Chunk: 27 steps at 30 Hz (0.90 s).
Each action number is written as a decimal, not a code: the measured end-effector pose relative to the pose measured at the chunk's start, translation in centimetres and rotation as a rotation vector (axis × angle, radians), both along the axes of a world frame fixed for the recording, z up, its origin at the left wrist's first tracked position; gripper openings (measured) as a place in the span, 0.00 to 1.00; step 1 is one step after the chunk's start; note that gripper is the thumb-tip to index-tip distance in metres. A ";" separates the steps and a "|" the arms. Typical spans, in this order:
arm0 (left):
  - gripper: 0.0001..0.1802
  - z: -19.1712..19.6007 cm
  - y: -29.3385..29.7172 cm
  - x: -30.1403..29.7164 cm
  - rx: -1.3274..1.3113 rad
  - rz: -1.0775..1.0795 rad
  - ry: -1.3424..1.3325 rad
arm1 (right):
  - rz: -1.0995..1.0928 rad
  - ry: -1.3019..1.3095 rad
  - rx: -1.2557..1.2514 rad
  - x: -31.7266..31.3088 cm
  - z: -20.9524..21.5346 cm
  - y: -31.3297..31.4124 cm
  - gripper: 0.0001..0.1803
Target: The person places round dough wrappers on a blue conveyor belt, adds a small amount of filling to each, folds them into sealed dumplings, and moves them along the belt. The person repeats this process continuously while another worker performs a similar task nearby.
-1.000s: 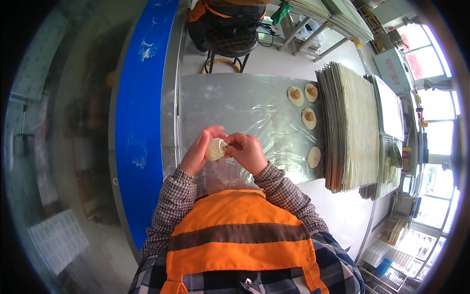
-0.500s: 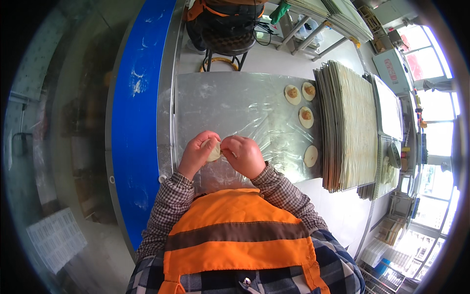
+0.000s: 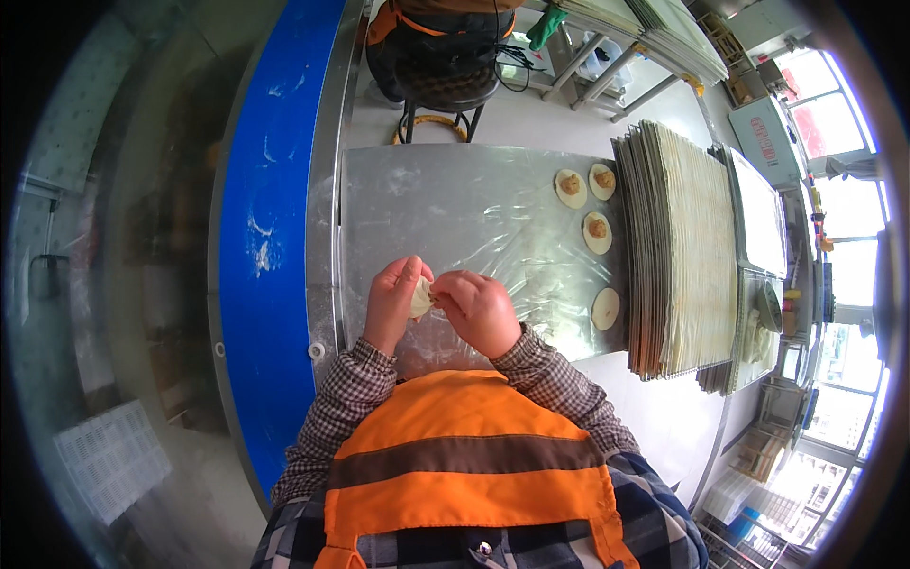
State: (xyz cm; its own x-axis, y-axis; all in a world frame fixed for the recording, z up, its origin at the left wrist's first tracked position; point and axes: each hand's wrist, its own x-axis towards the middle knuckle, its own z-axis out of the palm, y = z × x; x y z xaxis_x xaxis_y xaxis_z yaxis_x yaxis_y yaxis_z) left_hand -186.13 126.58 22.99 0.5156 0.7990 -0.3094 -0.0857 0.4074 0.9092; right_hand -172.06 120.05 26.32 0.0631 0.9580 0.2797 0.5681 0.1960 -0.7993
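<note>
My left hand (image 3: 393, 302) and my right hand (image 3: 477, 308) meet over the near part of a steel table covered in clear film (image 3: 474, 204). Between their fingers they pinch a small pale dumpling (image 3: 421, 298), folded and mostly hidden by the fingers. Three round wrappers with a dab of brown filling (image 3: 570, 187) (image 3: 603, 180) (image 3: 596, 231) lie flat at the table's right side. A bare round wrapper (image 3: 605, 308) lies nearer to me, also on the right.
A tall stack of flat trays (image 3: 678, 247) borders the table's right edge. A blue band (image 3: 270, 237) runs along the left. A black stool (image 3: 445, 81) stands beyond the far edge. Shelving and crates sit at the lower right.
The dumpling has gone from an open round wrapper held up between both hands to a folded shape pinched between the fingers. Both hands stayed over the same spot.
</note>
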 end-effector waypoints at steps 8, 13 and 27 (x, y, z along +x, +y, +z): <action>0.29 0.6 -0.3 2.0 -0.323 0.026 -0.041 | 0.027 0.001 -0.037 0.8 0.3 -0.7 0.13; 0.30 -0.1 0.3 2.3 -0.598 -0.165 -0.128 | 0.108 -0.052 -0.055 2.4 0.6 -1.2 0.13; 0.29 -2.9 -3.5 13.7 -0.556 -0.210 -0.388 | -0.041 -0.087 -0.024 12.5 1.8 -5.2 0.15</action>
